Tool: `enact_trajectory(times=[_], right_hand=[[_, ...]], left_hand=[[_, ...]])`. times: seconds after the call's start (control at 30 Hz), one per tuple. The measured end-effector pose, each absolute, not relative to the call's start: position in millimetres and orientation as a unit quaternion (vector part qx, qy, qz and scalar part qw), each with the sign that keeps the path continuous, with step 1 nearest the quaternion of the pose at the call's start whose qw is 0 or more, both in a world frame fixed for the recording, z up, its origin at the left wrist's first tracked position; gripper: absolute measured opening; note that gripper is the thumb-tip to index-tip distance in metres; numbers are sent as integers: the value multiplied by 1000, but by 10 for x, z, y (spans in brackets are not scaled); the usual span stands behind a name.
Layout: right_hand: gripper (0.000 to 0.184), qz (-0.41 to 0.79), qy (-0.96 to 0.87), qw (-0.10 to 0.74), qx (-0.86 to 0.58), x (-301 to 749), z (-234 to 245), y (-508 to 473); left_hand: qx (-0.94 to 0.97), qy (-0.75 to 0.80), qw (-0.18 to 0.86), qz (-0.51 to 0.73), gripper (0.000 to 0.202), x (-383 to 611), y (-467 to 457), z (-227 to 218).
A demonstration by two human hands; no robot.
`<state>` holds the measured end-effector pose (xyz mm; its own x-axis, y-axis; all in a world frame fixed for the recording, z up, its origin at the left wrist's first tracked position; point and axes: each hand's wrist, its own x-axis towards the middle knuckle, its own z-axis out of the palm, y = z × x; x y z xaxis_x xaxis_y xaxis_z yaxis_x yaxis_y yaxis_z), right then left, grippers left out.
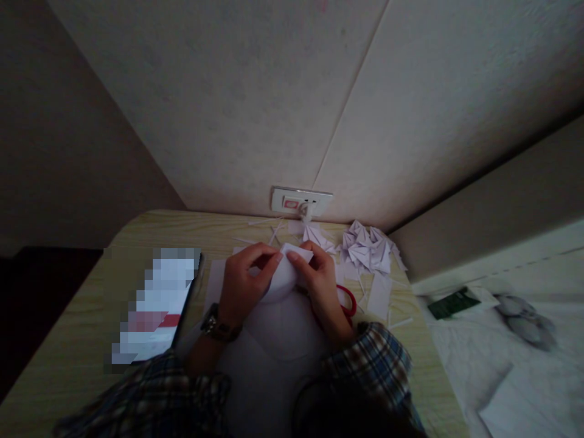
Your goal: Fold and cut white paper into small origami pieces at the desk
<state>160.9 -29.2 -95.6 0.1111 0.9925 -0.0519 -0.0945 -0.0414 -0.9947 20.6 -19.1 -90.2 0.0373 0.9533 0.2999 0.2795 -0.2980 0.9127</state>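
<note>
A sheet of white paper [283,281] is held up between my two hands over the table, its top edge bent into a fold. My left hand [249,280], with a watch on the wrist, pinches the paper's left side between thumb and fingertips. On the other side my right hand [318,274] grips it with the thumb pressed on the front near the top. Beneath the hands more white paper [274,340] is spread. The red handle of a pair of scissors [349,301] shows beside my right wrist; the rest of it is hidden.
Folded paper pieces [365,246] are heaped at the back right, among narrow strips and scraps. A phone [159,310] with a lit screen lies at the left. Behind the table [68,340], a wall socket [301,201] holds a plug. A green packet [454,302] lies on a white surface at right.
</note>
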Motion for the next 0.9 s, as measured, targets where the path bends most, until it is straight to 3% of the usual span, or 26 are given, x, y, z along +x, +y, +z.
enact_trajectory(times=[0.9], right_hand=[[31,440,-473,540,-539,1588,-927,-309]], left_hand=[[703,534,237,406,20,286,-289,-936]])
